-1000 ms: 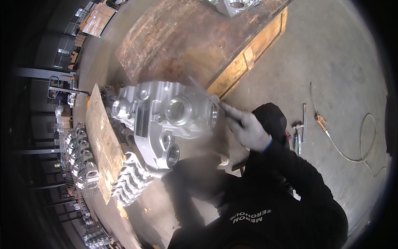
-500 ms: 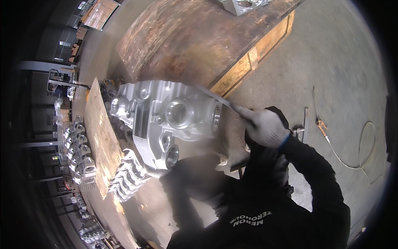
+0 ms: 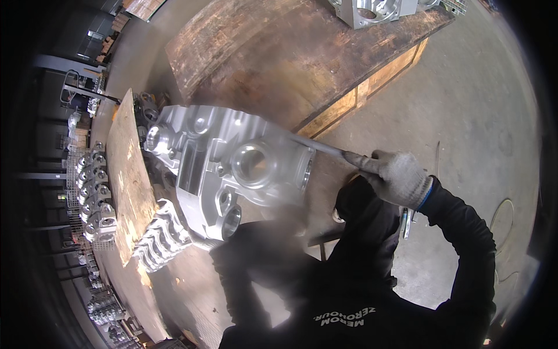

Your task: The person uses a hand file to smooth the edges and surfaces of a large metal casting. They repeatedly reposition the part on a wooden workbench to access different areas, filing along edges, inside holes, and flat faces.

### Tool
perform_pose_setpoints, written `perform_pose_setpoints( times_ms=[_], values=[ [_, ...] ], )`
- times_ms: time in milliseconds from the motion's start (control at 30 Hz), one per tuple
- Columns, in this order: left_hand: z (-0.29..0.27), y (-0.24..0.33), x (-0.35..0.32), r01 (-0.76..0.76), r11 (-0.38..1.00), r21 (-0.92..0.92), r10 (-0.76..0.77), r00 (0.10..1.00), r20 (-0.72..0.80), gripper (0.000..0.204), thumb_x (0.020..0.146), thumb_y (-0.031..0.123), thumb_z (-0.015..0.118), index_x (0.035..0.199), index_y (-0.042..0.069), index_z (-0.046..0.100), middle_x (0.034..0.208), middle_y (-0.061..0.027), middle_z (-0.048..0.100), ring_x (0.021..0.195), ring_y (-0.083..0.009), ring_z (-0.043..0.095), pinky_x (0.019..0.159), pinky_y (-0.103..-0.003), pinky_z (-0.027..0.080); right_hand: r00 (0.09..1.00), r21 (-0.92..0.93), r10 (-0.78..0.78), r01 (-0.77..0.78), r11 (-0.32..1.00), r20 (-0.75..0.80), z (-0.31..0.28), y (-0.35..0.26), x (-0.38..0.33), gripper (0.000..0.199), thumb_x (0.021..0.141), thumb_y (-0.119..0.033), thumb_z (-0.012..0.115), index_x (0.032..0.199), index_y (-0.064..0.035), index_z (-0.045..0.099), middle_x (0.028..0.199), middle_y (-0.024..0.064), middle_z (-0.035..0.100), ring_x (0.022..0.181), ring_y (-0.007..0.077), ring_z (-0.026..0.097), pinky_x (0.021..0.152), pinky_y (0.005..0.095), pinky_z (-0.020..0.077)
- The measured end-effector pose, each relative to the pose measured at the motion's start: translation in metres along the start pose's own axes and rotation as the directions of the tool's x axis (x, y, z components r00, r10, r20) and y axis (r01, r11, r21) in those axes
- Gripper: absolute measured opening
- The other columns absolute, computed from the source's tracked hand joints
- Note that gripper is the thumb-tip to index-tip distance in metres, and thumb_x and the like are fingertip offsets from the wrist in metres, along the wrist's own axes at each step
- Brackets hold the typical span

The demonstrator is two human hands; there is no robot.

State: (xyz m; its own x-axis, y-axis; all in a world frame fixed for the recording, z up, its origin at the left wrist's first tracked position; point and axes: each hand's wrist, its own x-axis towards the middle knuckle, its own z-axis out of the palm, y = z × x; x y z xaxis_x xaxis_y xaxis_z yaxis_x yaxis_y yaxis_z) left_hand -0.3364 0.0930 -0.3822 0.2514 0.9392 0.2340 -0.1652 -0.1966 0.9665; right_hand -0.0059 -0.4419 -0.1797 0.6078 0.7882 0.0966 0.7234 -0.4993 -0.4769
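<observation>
Filling the bottom of my feed was a black jacket (image 3: 378, 285), its sleeves reaching away from me. The left sleeve ran into a dark blur, and with the left grip hidden I could not tell whether it was apart or together. My right grip (image 3: 400, 176), in a pale glove with a blue edge, was clamped on the dark end of a bar (image 3: 322, 148). The bar pointed leftward, its far end meeting the upper right edge of a silver casting (image 3: 224, 142) in my view; through the haze I could not tell whether they touched. The casting sat left of centre, its big round bore facing up toward me. Below and left of the right grip was a dark knee (image 3: 356, 202), with a blue-handled tool (image 3: 406, 225) on the floor (image 3: 459, 151) near it. To the casting's lower left I had a ribbed part (image 3: 163, 235), beside a plywood board (image 3: 125, 186). Just beyond the casting spread the brown desk (image 3: 250, 75), with metal parts (image 3: 349, 14) at its far right. Past the board stood a row of castings (image 3: 92, 206).
</observation>
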Motion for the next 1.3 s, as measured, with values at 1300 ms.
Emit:
perform_pose_setpoints(
  times_ms=[1300],
  values=[
    [-0.014, -0.006, 0.016, 0.116, 0.984, -0.138, -0.121, 0.992, -0.029, 0.089, 0.079, 0.046, 0.087, 0.149, 0.001, 0.056, 0.148, -0.0138, 0.062, 0.13, -0.0297, 0.062, 0.106, -0.044, 0.055, 0.965, 0.065, -0.058, 0.077, 0.995, -0.256, 0.016, -0.012, -0.006, 0.053, 0.097, -0.017, 0.074, 0.149, -0.026, 0.067, 0.086, 0.0103, 0.068, 0.067, 0.0319, 0.069, 0.06, 0.0429, 0.0567]
  ],
)
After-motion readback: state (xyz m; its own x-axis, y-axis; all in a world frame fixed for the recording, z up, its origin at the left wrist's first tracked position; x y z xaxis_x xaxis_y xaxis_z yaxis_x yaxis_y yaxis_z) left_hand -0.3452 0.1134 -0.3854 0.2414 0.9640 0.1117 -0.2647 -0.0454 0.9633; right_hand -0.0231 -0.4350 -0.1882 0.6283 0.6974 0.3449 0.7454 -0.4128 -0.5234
